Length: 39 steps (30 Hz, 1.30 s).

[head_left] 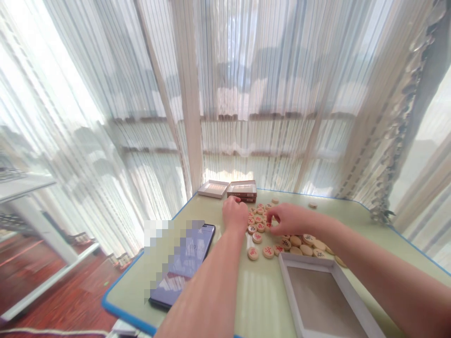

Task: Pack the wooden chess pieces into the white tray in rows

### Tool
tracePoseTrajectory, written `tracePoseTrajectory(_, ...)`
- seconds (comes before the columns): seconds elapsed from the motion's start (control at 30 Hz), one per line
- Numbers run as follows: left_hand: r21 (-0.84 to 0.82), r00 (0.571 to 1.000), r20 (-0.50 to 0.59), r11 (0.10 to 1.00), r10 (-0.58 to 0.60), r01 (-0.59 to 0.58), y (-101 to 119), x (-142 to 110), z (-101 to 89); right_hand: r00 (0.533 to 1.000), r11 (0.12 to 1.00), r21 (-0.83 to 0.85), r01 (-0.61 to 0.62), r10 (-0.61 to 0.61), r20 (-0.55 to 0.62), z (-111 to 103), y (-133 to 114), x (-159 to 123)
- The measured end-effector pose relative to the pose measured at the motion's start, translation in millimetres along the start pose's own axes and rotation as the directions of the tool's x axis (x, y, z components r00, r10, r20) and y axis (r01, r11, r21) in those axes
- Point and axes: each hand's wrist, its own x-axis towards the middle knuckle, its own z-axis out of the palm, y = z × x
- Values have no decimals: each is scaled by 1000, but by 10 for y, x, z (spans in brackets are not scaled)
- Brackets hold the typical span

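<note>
Before sheer curtains (pixel 229 84), a blue-edged green surface (pixel 260 300) is standing. On it, a white-rimmed tray (pixel 317 295) is lying near the right forearm, while a phone (pixel 193 258) is resting to the left. The left hand (pixel 235 215) is curling inward, its fingertips hidden, its grip impossible to tell; the right hand (pixel 287 218) is arching with bent fingers, whether pinching I cannot tell. Round pieces (pixel 260 227) are lying between the hands and beside the tray.

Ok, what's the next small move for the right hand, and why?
I'd probably have the right hand ease the red-marked disc beside its fingertips slightly toward the left hand: other marked discs lie bunched between the hands, while blank-topped discs sit near the right wrist.
</note>
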Motion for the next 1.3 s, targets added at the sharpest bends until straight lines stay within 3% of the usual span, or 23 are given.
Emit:
tracePoseTrajectory(0.1, 135, 971, -9, 963, 237, -234, 95, -93, -38, 995, 1000, 6, -11, 12, -98, -47, -56, -58)
tracePoseTrajectory(0.17, 180, 928, 96, 910, 361, -373, 157, -152, -60, 988, 999, 4, -43, 43, -147, -56, -80, -133)
tracePoseTrajectory(0.23, 198, 903, 175, 884, 393, -424, 199, -183, -77, 981, 994, -23, -110, 105, -165, -30, -85, -248)
tracePoseTrajectory(0.4, 244, 935, 213, 912, 282, -330, 243, -189, -118, 955, 984, -23, -175, 165, -245, 105, -101, -681)
tracePoseTrajectory(0.5, 295, 948, 251, 917, 198, -269, 252, -216, -154, 959, 992, 42, -123, 130, -252, 148, -150, -932)
tracePoseTrajectory(0.57, 292, 953, 253, 926, 168, -241, 244, -238, -176, 963, 997, 1, -75, 73, -260, 154, -175, -1045)
tracePoseTrajectory(0.73, 241, 948, 248, 935, 201, -261, 234, -274, -210, 983, 997, -72, 42, -54, -175, 191, -200, -1118)
tracePoseTrajectory(0.8, 223, 886, 392, 908, 249, -354, 260, -315, -229, 985, 993, -97, 73, -87, -151, 234, -223, -1103)
tracePoseTrajectory(0.9, 131, 674, 675, 851, 299, -509, 313, -412, -300, 983, 987, -142, 78, -99, -151, 293, -275, -1086)
tracePoseTrajectory(0.93, 126, 651, 697, 843, 300, -523, 328, -445, -337, 982, 985, -157, 75, -100, -160, 305, -292, -1084)
tracePoseTrajectory(1.07, 25, 492, 828, 858, 269, -513, 360, -522, -493, 975, 981, -191, 24, -66, -214, 316, -317, -1078)
tracePoseTrajectory(1.17, -1, 432, 865, 861, 256, -508, 359, -535, -537, 970, 986, -164, 8, -47, -239, 322, -295, -1062)
tracePoseTrajectory(1.3, -14, 437, 855, 854, 281, -520, 341, -538, -487, 967, 993, -111, 27, -55, -250, 358, -263, -1029)
